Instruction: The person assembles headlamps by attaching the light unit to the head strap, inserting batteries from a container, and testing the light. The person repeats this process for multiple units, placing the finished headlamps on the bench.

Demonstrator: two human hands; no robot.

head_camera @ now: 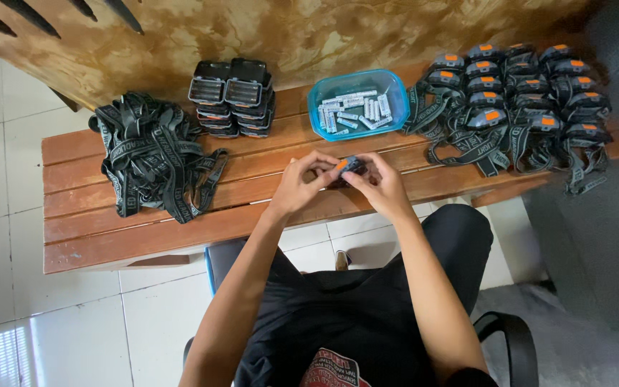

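Small grey lamp (346, 169) with orange button, pinched at bench (145, 229) middle between left hand (301, 183) and right hand (381, 186), fingers (324, 172) curled tight around. Blue tub (388, 89) of batteries at twelve o'clock. Could slip and drop to the floor, if squeezed crooked.

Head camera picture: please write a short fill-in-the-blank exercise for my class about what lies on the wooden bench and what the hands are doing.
1. Both hands, the left hand and the right hand, hold one small ____ with an orange button.
2. The batteries lie in a ____ plastic tray.
3. The pile of loose straps lies at the ____ end of the bench.
4. The finished headlamps have buttons coloured ____.

Missing words: headlamp; blue; left; orange
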